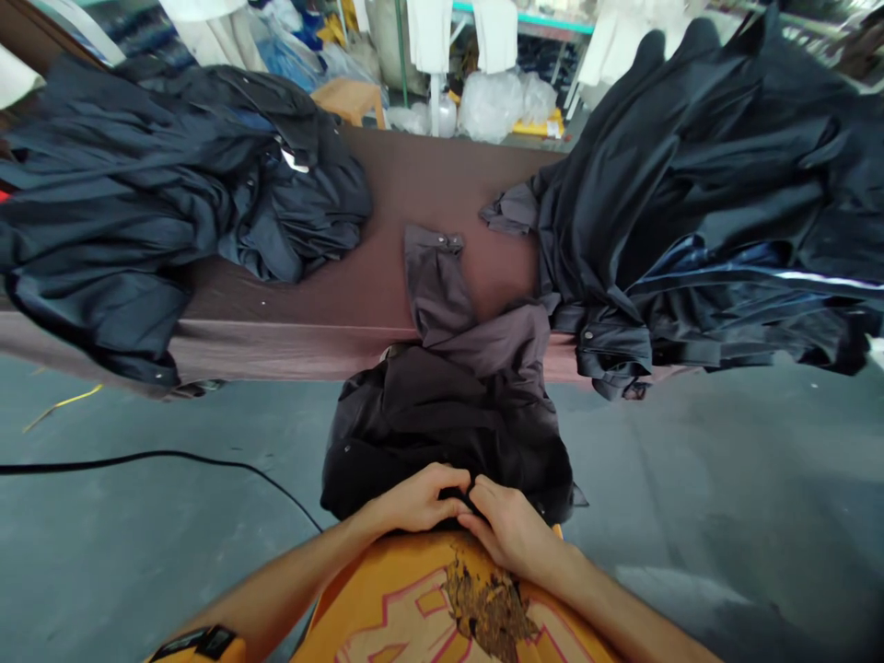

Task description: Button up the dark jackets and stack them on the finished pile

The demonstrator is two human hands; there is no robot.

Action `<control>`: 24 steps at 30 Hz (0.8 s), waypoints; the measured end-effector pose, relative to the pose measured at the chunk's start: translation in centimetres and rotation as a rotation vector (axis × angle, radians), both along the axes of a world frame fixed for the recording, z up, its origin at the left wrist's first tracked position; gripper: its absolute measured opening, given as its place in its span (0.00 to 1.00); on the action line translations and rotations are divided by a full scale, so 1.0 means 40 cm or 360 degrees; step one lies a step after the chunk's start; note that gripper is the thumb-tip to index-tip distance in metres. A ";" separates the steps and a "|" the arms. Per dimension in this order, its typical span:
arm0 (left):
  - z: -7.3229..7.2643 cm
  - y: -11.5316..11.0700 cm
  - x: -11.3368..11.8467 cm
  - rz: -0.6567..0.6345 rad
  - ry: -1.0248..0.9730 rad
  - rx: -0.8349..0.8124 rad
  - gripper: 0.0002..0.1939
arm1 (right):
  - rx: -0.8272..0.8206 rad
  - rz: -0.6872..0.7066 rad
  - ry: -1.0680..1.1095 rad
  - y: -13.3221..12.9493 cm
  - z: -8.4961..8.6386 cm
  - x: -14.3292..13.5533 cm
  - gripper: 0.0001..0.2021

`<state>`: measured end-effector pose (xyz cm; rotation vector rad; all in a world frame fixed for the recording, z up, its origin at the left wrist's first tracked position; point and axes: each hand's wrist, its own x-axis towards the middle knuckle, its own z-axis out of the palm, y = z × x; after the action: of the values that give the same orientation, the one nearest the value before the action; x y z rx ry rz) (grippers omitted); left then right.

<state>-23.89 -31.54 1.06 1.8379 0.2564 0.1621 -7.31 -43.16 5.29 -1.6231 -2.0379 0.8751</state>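
A dark jacket (442, 414) hangs over the table's near edge in front of my body, one sleeve (438, 276) lying up on the tabletop with its snapped cuff on show. My left hand (424, 497) pinches the jacket's near edge close to my waist. Right beside it, my right hand (504, 520) grips the same edge, fingers bent and thumb pressed in. The fingertips of both hands almost meet. Exactly which part of the garment sits between them is partly hidden by the fingers.
A brown cloth-covered table (414, 175) runs across the view. Dark garments form a heap (180, 175) on its left and a taller pile (704, 193) on its right. A black cable (172, 453) crosses the floor at left. Beyond stand a wooden stool (349, 97) and plastic bags (494, 103).
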 end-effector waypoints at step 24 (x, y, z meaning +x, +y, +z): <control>0.076 -0.003 0.038 0.0119 0.0098 0.0179 0.09 | -0.0311 -0.0518 0.0752 0.009 -0.036 0.073 0.19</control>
<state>-22.35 -31.66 4.10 1.9480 0.3655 0.1749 -4.38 -42.80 3.83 -1.5940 -1.3618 1.2213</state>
